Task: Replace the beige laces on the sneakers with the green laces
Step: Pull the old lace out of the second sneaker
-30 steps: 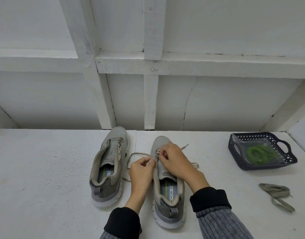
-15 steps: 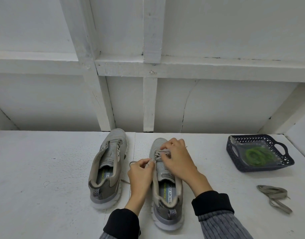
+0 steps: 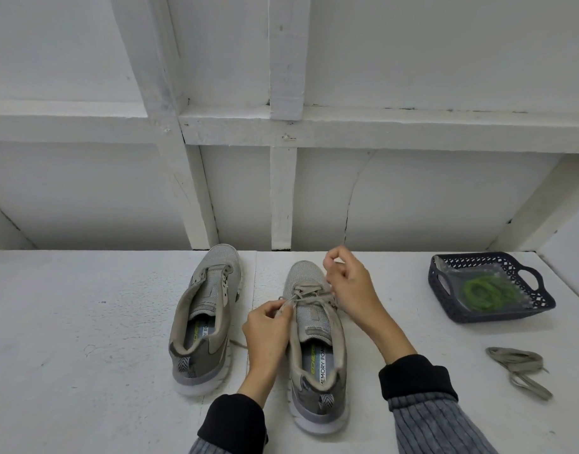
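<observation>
On the white table (image 3: 84, 322), the right-hand sneaker (image 3: 314, 342) serves as the landmark: it stands toe away from the person, its beige lace (image 3: 309, 298) partly loosened across the upper eyelets. The left hand (image 3: 268, 326) sits at that sneaker's left edge, fingers (image 3: 283, 308) pinching a strand of the lace. The right hand (image 3: 350, 286) is raised over the sneaker's toe end, fingers curled and pinching what looks like the lace's other end, though the thin strand there is hard to make out. Just left of this sneaker stands the other sneaker (image 3: 206, 319), already without a lace. Well to the right lies a removed beige lace (image 3: 519, 368), loosely bundled, and beyond it a dark basket (image 3: 445, 306) holding the green laces (image 3: 484, 291). The step in hand appears to be unthreading the second beige lace. The next move likely calls for drawing the strand out through each remaining eyelet while the other hand steadies the shoe.
</observation>
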Action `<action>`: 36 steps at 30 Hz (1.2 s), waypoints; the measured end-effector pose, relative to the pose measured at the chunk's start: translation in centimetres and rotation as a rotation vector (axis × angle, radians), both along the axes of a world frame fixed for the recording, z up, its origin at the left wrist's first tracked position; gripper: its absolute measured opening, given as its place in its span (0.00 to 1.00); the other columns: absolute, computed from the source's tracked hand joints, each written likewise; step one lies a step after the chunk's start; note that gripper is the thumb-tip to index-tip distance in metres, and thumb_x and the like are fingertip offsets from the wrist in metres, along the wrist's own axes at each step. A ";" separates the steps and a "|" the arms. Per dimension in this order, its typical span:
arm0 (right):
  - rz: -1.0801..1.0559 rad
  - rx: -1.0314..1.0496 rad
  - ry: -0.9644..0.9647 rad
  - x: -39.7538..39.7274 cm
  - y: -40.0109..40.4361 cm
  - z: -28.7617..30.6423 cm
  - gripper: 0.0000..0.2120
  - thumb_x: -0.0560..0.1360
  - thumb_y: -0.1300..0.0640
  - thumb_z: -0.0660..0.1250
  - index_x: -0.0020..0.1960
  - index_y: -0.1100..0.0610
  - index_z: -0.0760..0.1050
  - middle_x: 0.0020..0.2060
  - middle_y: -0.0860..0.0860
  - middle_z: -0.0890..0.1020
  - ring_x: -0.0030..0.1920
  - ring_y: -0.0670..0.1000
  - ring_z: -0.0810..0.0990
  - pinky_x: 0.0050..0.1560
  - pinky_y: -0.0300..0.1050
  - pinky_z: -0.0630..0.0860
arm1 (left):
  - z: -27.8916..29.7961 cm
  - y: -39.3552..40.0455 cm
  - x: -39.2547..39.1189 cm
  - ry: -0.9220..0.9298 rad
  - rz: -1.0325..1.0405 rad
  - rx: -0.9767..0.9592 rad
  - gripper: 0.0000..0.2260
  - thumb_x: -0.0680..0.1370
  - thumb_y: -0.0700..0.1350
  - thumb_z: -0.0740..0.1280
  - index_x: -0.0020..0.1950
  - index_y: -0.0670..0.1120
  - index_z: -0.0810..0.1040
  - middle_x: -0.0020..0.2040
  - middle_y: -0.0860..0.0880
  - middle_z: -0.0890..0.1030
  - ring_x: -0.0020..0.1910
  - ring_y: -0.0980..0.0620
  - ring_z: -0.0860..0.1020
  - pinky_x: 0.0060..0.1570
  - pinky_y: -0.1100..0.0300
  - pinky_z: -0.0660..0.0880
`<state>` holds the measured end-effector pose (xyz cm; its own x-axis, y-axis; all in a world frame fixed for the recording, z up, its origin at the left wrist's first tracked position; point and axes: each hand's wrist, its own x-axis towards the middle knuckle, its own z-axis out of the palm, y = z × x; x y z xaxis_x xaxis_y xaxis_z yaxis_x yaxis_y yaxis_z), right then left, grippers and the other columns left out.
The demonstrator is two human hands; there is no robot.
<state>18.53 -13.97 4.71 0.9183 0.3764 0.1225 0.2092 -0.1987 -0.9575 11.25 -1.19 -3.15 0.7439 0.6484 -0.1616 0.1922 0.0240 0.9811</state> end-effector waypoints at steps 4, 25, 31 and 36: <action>0.097 -0.600 -0.213 -0.2 0.2 -1.0 0.05 0.78 0.46 0.63 0.50 0.47 0.73 0.36 0.47 0.79 0.37 0.48 0.76 0.37 0.43 0.70 | -0.2 0.1 0.1 0.003 -0.015 0.003 0.02 0.73 0.45 0.74 0.43 0.51 0.85 0.38 0.55 0.85 0.43 0.57 0.83 0.50 0.56 0.79; 0.059 -0.941 -0.366 -0.7 0.7 -0.9 0.12 0.77 0.42 0.64 0.48 0.49 0.80 0.46 0.47 0.80 0.48 0.52 0.79 0.45 0.45 0.70 | 0.0 -0.1 -0.1 0.025 0.008 0.010 0.02 0.74 0.44 0.73 0.41 0.51 0.85 0.36 0.54 0.84 0.39 0.57 0.82 0.42 0.62 0.76; -0.148 -0.254 0.002 0.4 0.3 -1.5 0.09 0.81 0.53 0.59 0.45 0.54 0.73 0.41 0.47 0.73 0.40 0.43 0.72 0.44 0.40 0.67 | 0.1 0.0 -0.2 0.027 0.008 0.014 0.02 0.74 0.45 0.73 0.41 0.51 0.84 0.36 0.54 0.84 0.40 0.58 0.82 0.41 0.63 0.75; -0.487 -0.248 -0.092 1.8 -2.5 -2.8 0.11 0.82 0.53 0.56 0.44 0.57 0.68 0.34 0.50 0.73 0.33 0.48 0.69 0.34 0.45 0.65 | 0.3 -0.2 -0.1 0.030 -0.010 0.018 0.03 0.74 0.44 0.72 0.42 0.50 0.84 0.37 0.53 0.84 0.40 0.57 0.81 0.39 0.66 0.73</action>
